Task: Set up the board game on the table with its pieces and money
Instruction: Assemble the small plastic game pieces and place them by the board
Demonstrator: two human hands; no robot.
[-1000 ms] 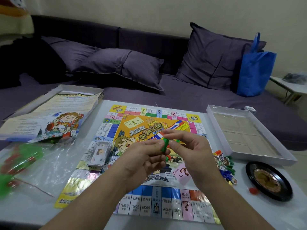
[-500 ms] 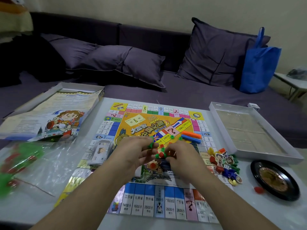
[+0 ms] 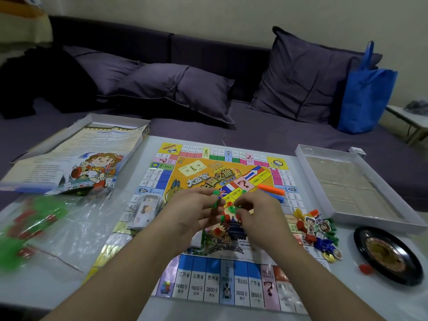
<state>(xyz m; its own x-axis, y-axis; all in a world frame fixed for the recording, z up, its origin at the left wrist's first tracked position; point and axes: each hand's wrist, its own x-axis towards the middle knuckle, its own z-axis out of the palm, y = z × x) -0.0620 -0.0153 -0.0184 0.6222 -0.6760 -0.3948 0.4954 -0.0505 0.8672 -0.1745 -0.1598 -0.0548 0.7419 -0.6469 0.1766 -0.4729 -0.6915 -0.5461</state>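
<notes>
Over the middle of the colourful square game board (image 3: 208, 281), both hands work at a heap of small red and green plastic pieces (image 3: 228, 210). The left hand (image 3: 194, 213) pinches a green piece (image 3: 215, 193) in its grip; the right hand (image 3: 259, 216) curls its fingers onto the heap. Left of the board's centre lies a stack of paper play money (image 3: 144, 210). Right of the board sit bright plastic tokens (image 3: 317, 230) on the white counter (image 3: 46, 288), then a white open box tray (image 3: 356, 188).
</notes>
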